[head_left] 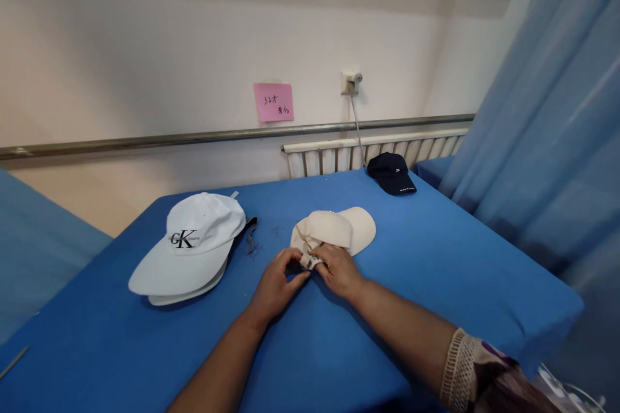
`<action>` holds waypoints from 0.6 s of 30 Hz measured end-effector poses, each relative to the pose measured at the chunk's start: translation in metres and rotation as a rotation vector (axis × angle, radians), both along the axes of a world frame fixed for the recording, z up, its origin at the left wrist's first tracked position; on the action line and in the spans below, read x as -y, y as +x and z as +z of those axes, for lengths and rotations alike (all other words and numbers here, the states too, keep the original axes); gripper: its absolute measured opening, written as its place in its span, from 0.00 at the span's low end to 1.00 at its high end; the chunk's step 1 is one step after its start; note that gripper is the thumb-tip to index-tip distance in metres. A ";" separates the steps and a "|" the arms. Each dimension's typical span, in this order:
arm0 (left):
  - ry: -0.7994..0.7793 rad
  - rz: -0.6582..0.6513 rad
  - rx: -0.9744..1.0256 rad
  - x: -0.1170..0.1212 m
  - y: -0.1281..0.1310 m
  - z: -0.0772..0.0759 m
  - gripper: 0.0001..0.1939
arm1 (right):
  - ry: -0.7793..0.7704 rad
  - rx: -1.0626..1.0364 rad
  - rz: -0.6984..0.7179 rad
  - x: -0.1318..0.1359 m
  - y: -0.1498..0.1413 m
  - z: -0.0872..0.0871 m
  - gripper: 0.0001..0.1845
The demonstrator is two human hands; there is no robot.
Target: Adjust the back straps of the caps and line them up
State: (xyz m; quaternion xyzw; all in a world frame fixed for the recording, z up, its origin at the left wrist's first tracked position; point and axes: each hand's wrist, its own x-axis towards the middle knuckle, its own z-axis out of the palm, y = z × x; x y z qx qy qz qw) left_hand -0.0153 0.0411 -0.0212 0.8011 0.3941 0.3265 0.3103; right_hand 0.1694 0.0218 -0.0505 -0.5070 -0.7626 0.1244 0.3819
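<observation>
At the left edge of the frame hangs a pale blue cloth [43, 251], and a thin stick [14, 362] lies at the lower left on the blue-covered bench [159, 355]. Left of centre rests a white cap [203, 226] with black "CK" lettering, another brim showing under its own; a dark strap [251, 232] sticks out at their right. A pink note [274, 102] is on the wall above.

The left hand [276, 287] is at the back of the beige cap [322, 229], mid-frame, its thumb and index finger apart around the strap end; how firmly they grip, I cannot tell. The right hand [341, 271] has its fingers bent and closed on the same strap, the brim pointing right. Beyond are a wall socket [349, 82] and a radiator [334, 158]. A navy cap [391, 174] lies at the bench's far edge, right of centre. A blue curtain [547, 122] fills the right side.
</observation>
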 end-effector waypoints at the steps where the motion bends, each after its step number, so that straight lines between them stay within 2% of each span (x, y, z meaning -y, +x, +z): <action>1: 0.069 0.017 -0.027 0.001 0.001 0.001 0.08 | 0.003 0.007 0.003 0.000 0.000 0.000 0.10; 5: 0.227 0.037 -0.074 0.004 0.004 0.003 0.02 | 0.020 0.041 -0.004 0.001 0.000 0.000 0.07; 11: 0.255 0.033 -0.165 0.001 0.001 0.006 0.04 | 0.062 0.044 0.003 0.001 -0.001 -0.001 0.09; 15: 0.270 0.066 -0.150 0.002 -0.001 0.006 0.02 | 0.057 -0.014 0.025 0.006 -0.002 0.005 0.08; 18: 0.287 0.054 -0.112 0.004 -0.001 0.008 0.02 | 0.148 -0.150 0.106 0.013 -0.004 0.012 0.20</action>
